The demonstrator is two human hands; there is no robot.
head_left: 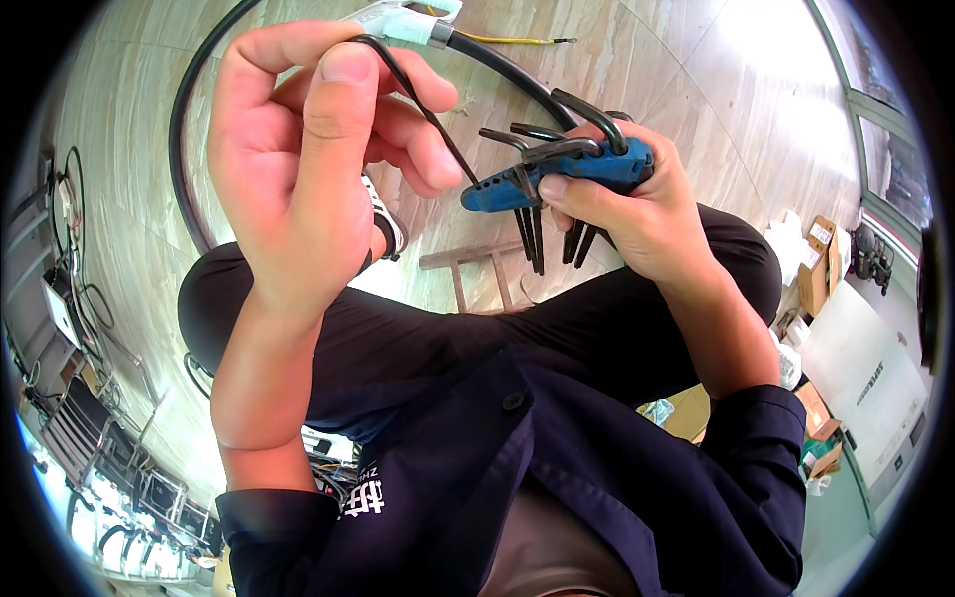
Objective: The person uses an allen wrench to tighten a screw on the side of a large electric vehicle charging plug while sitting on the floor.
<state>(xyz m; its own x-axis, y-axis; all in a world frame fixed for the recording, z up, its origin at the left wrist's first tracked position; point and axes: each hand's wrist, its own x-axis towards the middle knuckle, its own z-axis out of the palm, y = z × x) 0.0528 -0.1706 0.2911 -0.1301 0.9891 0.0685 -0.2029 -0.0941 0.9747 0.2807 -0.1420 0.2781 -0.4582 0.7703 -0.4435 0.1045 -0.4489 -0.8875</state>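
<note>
Between the thumb and forefinger of my left hand (308, 149) is the bent end of a thin black hex key (423, 107). Its long arm slants down to the right, and its tip meets the narrow end of a blue hex key holder (495, 192). My right hand (642, 204) grips that holder by its wide end, thumb along the near side. Several thicker hex keys (562, 149) sit in it, short arms above and long shafts hanging below. Whether the thin key's tip is inside a hole I cannot tell.
A thick black cable (507, 68) curves over the tiled floor to a white charging-plug handle (398, 20). A small metal frame (476, 267) lies beyond my crossed legs. Cardboard boxes (821, 264) and a white cabinet (863, 383) stand at the right; cables and racks (85, 418) fill the left.
</note>
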